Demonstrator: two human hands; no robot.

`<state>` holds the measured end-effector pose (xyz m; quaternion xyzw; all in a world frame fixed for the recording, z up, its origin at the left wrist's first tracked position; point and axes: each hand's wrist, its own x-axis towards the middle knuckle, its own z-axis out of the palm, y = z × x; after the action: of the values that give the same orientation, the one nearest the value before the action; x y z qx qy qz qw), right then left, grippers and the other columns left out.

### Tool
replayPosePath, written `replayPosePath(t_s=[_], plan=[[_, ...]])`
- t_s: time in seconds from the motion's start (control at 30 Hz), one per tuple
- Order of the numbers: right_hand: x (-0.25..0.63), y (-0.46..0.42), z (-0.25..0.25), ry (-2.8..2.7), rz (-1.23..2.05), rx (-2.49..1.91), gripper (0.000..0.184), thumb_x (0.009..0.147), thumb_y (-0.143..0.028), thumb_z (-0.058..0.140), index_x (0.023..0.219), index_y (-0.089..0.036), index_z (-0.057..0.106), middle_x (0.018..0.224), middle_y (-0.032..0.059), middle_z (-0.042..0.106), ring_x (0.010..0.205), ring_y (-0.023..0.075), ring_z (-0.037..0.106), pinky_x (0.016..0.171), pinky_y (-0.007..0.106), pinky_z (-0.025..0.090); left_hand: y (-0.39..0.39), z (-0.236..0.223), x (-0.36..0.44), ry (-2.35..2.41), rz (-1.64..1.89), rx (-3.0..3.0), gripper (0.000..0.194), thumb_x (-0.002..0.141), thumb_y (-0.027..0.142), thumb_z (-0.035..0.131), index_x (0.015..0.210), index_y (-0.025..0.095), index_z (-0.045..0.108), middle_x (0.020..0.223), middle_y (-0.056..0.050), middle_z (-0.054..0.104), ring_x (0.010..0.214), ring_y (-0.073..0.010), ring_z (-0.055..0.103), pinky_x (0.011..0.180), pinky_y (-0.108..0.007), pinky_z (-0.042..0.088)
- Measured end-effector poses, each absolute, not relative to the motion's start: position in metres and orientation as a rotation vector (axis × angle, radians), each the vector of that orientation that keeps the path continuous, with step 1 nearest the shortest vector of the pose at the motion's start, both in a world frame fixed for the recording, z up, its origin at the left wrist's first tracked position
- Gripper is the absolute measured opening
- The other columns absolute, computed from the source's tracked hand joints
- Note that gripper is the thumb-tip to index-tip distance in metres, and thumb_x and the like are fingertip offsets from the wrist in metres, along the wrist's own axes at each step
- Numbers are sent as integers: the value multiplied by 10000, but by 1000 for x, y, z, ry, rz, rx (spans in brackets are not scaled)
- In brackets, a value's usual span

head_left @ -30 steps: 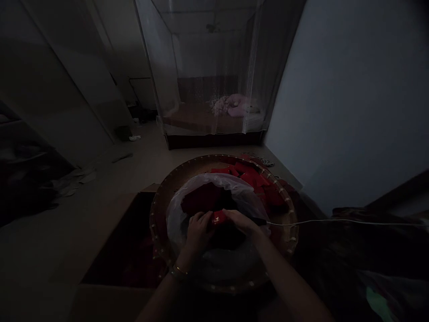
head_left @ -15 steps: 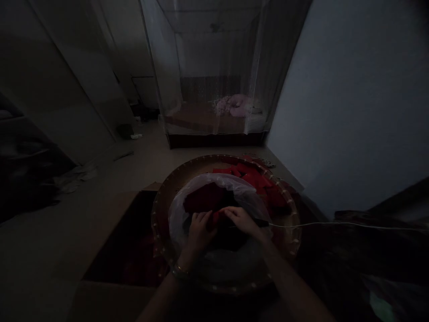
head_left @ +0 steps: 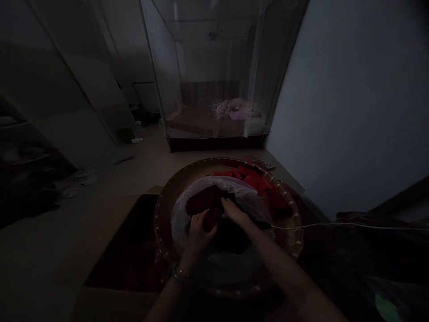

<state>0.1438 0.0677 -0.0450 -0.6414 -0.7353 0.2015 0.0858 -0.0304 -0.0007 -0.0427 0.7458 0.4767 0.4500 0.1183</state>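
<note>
My left hand [head_left: 199, 229] is curled round a dark red piece [head_left: 212, 219], soft-looking, perhaps cloth or paper; the dim light hides its exact kind. At the right edge of that piece is my right hand [head_left: 233, 211], fingers bent and thumb against it. Both hands are over a translucent plastic bag [head_left: 181, 210], spread open like a lining. Dark red material [head_left: 203, 199] lies inside the bag, behind my hands. A dark handle-like object [head_left: 263, 224] with a white cord [head_left: 321, 225] rests to the right of my right wrist. Beneath everything is a round woven tray [head_left: 161, 201].
Bright red pieces [head_left: 256, 178] lie on the tray's far right. An open cardboard box [head_left: 117, 290] with dark red contents stands at the left. Beyond is a bed with a mosquito net [head_left: 214, 58]. A pale wall [head_left: 355, 98] rises on the right.
My right hand has turned, its fingers now pointing further up and left. The red piece between my hands looks darker and rounder, closer into my left hand. The view has shifted slightly.
</note>
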Motion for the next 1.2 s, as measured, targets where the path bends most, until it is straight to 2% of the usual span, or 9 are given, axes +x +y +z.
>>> replayPosePath(t_s=[0.17,0.53,0.73,0.83,1.1,1.2], plan=[[139,68,-49,-2227,560,-1977,629,593,-105,707,1171,-141,460,1159,165,504,1047,272,551,846,339,409,1,-45,-30,1385,1324,2191,466,699,218,648,1148,183,532,981,-75,610,915,-228,568,800,-374,477],[134,71,-47,-2250,542,-1960,555,672,-161,671,1185,-156,459,1142,160,541,1012,246,573,819,316,420,2,-46,-29,1338,1318,2179,477,713,215,640,1171,190,510,1023,-80,605,944,-226,564,823,-384,475],[137,71,-45,-2208,563,-1832,361,721,-186,628,1073,-148,552,1075,151,597,959,234,595,782,293,426,0,-41,-28,1307,1295,2137,480,707,202,636,1172,196,518,1019,-75,602,939,-216,565,829,-377,477],[142,73,-43,-2184,590,-1734,326,710,-168,623,1033,-148,583,1032,128,634,928,224,607,760,277,436,0,-41,-28,1284,1228,2121,499,715,197,622,1201,199,512,1022,-75,596,935,-206,565,831,-362,477],[164,74,-43,-1775,956,-1388,255,614,-102,597,859,-166,634,888,30,675,842,182,606,791,301,463,11,-58,-27,1413,1089,2035,616,723,293,622,1303,182,447,993,-78,628,901,-213,587,812,-366,476],[164,73,-44,-1562,1106,-1352,260,604,-133,591,860,-173,610,852,6,662,803,168,600,775,305,467,14,-60,-28,1438,1108,1953,639,736,299,612,1327,157,414,1036,-97,635,926,-222,593,817,-371,476]])
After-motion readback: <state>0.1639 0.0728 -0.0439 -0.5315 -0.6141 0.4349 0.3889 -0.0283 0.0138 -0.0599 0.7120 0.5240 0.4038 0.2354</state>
